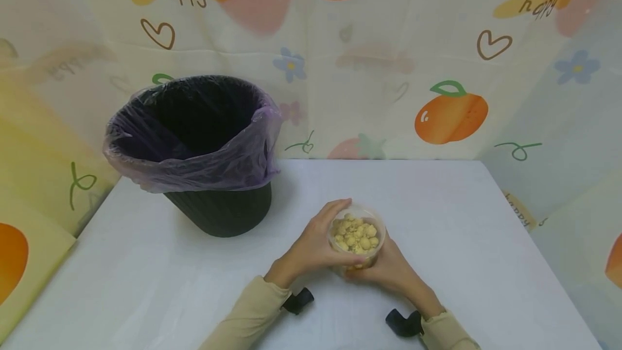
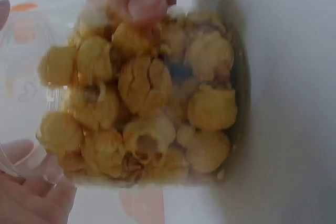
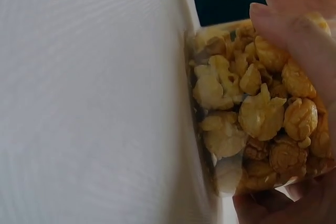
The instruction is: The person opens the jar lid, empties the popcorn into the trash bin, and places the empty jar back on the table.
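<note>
A clear round tub (image 1: 357,262) of yellow popcorn (image 1: 356,235) stands upright between two hands. The left hand (image 1: 316,242) holds it near the rim from the left, thumb along the near side and fingers round the far side. Lower on the right side, the right hand (image 1: 389,269) grips the tub, its thumb across the front. In the left wrist view, caramel-coloured popcorn (image 2: 144,85) shows through the wall, and a thumb (image 2: 147,4) presses on it. The right wrist view has the tub's base close against the white table, with popcorn (image 3: 262,114) packed inside.
A dark bin (image 1: 228,209) lined with a purple bag (image 1: 209,172) stands on the white table (image 1: 437,204), to the left and farther back. Printed fruit cloth (image 1: 359,80) hangs behind and at the sides. Black devices (image 1: 404,322) sit at both wrists.
</note>
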`<state>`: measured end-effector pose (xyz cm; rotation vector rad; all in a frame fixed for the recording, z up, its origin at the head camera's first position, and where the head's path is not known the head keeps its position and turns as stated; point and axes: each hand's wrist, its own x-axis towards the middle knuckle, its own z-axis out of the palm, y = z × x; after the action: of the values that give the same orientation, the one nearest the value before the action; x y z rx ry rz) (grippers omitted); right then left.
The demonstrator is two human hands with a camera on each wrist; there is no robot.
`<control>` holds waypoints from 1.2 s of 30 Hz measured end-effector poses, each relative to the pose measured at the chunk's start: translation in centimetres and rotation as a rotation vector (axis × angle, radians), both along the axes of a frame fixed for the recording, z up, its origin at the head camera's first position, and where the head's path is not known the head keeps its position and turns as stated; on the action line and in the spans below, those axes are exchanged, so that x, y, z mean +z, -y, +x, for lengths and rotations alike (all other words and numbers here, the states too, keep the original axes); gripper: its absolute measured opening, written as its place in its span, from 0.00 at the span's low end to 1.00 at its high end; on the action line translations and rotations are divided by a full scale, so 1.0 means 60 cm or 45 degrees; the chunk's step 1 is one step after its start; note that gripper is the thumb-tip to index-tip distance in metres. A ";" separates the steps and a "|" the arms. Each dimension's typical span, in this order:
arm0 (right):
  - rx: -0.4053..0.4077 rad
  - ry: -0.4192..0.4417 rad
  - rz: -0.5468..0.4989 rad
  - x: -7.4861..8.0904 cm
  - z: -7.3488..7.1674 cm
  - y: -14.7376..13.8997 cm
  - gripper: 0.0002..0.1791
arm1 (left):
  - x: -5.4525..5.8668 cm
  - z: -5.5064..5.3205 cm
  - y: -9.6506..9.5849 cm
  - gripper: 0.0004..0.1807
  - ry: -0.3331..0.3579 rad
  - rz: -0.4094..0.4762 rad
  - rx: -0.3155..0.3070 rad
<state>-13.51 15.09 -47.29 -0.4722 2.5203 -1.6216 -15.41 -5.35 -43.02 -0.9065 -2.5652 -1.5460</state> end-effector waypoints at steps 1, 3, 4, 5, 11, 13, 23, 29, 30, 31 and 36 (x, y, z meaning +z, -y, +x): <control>-0.013 -0.003 0.005 0.000 0.000 0.000 0.66 | 0.000 0.001 -0.002 0.59 -0.015 -0.007 0.018; -0.034 0.002 0.013 -0.001 -0.001 0.001 0.66 | 0.000 0.004 -0.006 0.59 -0.029 -0.006 0.050; -0.041 0.004 0.017 -0.001 -0.001 0.001 0.65 | 0.000 0.005 -0.008 0.59 -0.032 -0.006 0.070; -0.049 0.005 0.022 -0.001 -0.001 0.001 0.65 | 0.001 0.007 -0.011 0.59 -0.032 -0.006 0.092; -0.080 0.029 0.031 0.001 -0.001 0.003 0.67 | 0.006 0.020 -0.025 0.61 0.000 -0.003 0.210; -0.083 0.031 0.026 0.001 -0.001 0.003 0.67 | 0.008 0.023 -0.027 0.61 0.000 -0.006 0.220; -0.078 -0.007 0.043 0.001 -0.002 0.004 0.66 | 0.011 0.030 -0.036 0.60 -0.070 -0.048 0.302; -0.070 -0.017 0.040 0.004 -0.001 0.005 0.65 | 0.013 0.037 -0.041 0.59 -0.154 -0.064 0.367; -0.068 -0.021 0.038 0.004 -0.001 0.005 0.64 | 0.014 0.039 -0.042 0.60 -0.172 -0.062 0.376; -0.068 -0.025 0.034 0.005 -0.001 0.005 0.64 | 0.015 0.039 -0.042 0.60 -0.195 -0.060 0.382; -0.097 -0.001 0.059 0.002 0.000 0.005 0.64 | 0.025 0.038 -0.037 0.59 -0.266 -0.054 0.399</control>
<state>-13.50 14.78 -47.14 -0.3764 2.5999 -1.5842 -13.14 -3.14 -41.53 -0.5942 -2.4541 -1.2463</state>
